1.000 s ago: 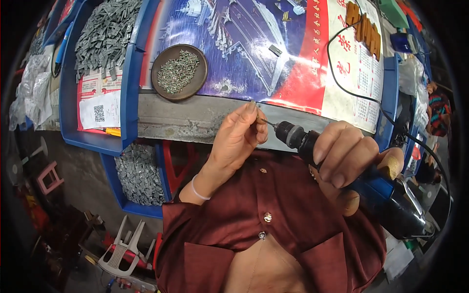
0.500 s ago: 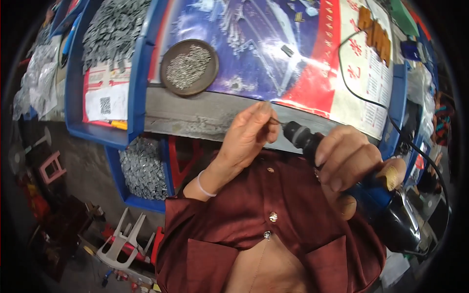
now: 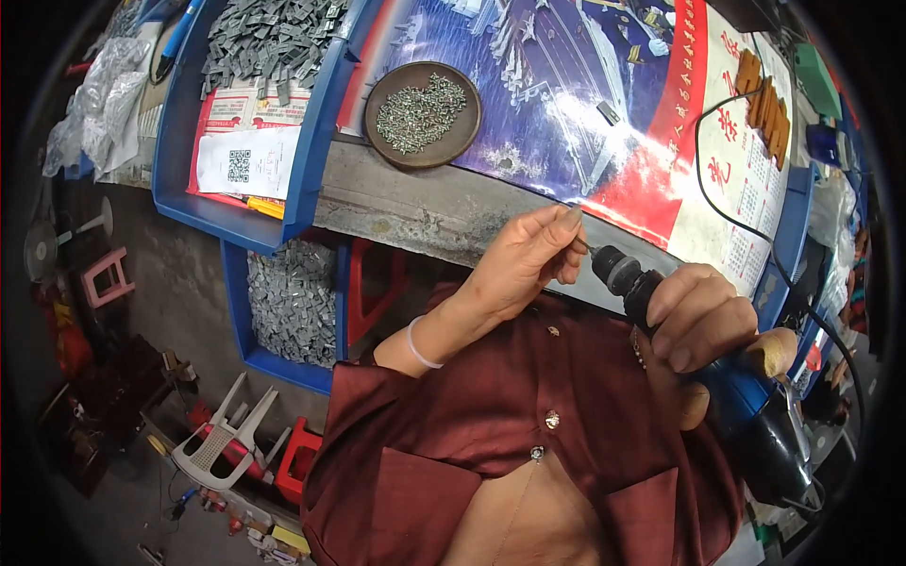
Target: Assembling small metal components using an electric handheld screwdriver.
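My right hand point(image 3: 703, 321) is wrapped round a black and blue electric screwdriver point(image 3: 741, 401), whose black nose and thin bit point up and left toward my other hand. My left hand point(image 3: 528, 250) is closed in a pinch at the end of the bit, over the table's near edge. Whatever lies between its fingertips is hidden. Beyond it on the table, a round brown dish point(image 3: 455, 148) holds many small silvery screws point(image 3: 420, 113). One small dark grey piece point(image 3: 608, 113) lies alone on the glossy printed sheet point(image 3: 510, 123).
At left, a blue tray point(image 3: 304, 174) contains grey pieces point(image 3: 274, 42) and papers. Below it hangs another blue bin point(image 3: 243, 316) full of grey pieces. A black cable point(image 3: 722, 196) crosses the sheet near several brown strips point(image 3: 769, 108). A white chair point(image 3: 222, 448) stands on the floor.
The whole view has shifted, so the table, trays and both hands appear further right. My left hand's pinch by the bit and my right hand's hold on the screwdriver look the same.
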`<act>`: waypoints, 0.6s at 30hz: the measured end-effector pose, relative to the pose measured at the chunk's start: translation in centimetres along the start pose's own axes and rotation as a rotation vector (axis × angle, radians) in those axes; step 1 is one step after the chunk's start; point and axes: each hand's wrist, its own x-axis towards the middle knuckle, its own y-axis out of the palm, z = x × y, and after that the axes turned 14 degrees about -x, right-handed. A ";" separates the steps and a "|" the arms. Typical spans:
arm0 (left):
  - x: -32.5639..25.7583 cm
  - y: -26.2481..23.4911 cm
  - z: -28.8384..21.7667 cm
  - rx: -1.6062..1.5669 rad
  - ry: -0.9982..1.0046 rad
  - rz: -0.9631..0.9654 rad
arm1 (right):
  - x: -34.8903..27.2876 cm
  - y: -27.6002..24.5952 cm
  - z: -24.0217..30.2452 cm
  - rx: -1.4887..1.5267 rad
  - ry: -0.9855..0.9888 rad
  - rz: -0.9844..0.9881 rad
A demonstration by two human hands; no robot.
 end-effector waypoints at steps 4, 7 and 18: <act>0.2 -0.2 0.1 0.012 0.010 0.034 | -0.2 0.3 -0.3 0.075 -0.011 -0.093; 0.1 0.2 0.0 0.029 0.017 0.059 | -0.5 -0.2 -0.5 0.099 -0.063 -0.071; 0.7 0.7 0.1 0.040 -0.004 0.033 | -0.1 -1.8 0.0 0.094 -0.053 -0.074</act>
